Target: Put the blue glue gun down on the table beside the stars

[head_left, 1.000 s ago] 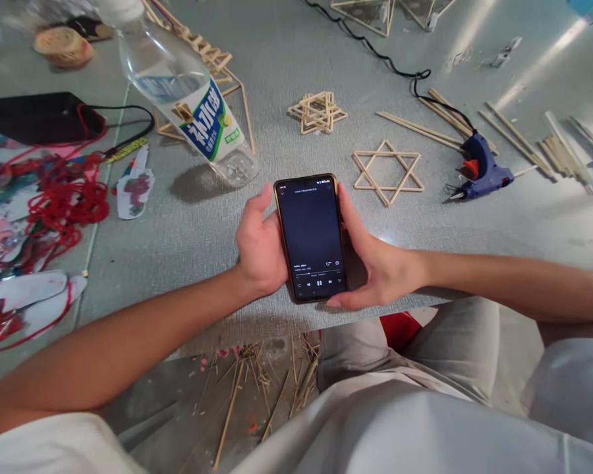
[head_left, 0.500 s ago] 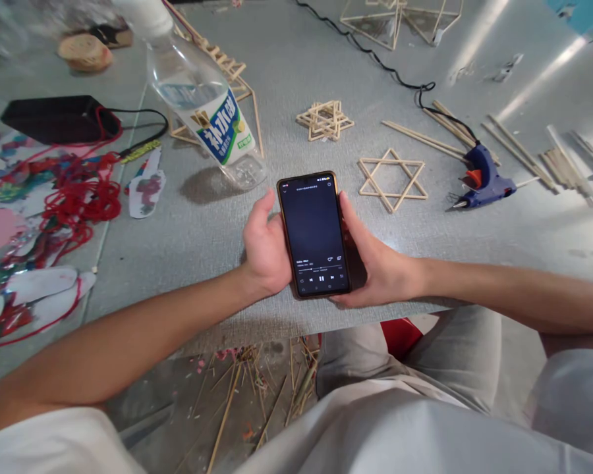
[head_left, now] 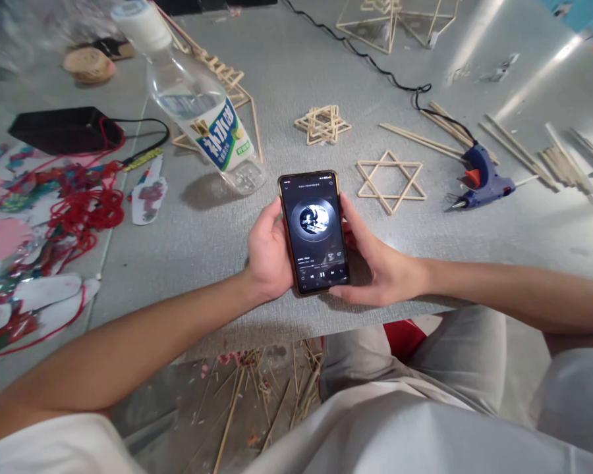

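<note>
Holding phone (head_left: 315, 232) | both hands: left (head_left: 268, 253), right (head_left: 375, 263) wrapped round its edges | above table (head_left: 296, 66)

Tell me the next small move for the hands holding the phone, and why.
Probably lay the phone flat on the table and let go. Left hand and right hand both cradle it at the table's near edge, its screen showing a music player, while the stick star and glue gun lie untouched beyond.

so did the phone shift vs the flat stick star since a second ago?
Barely. The phone stays just left of and below the flat stick star, held in both hands; only its screen changed, now showing a disc.
</note>
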### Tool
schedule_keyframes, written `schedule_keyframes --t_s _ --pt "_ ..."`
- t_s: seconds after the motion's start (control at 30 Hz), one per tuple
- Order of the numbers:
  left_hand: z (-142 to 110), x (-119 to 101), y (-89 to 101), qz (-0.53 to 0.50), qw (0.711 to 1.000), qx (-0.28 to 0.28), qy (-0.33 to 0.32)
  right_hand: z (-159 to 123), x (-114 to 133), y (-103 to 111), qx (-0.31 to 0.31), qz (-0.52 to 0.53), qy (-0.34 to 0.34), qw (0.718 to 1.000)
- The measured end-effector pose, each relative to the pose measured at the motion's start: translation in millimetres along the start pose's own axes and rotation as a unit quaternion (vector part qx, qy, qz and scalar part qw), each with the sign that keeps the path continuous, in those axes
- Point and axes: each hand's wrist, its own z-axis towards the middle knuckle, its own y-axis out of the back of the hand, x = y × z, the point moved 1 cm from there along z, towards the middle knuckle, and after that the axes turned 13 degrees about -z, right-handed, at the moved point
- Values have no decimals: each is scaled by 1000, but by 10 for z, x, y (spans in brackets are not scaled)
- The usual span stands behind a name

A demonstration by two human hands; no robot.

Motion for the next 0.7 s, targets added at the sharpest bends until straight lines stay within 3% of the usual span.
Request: schedule_keyframes --t_s 0.3,0.7 --pt "18 8 92 18 1000 9 -20 16 18 26 10 58 20 998" --pt "-11 2 34 -1 1000 13 7 20 -3 34 23 89 11 996"
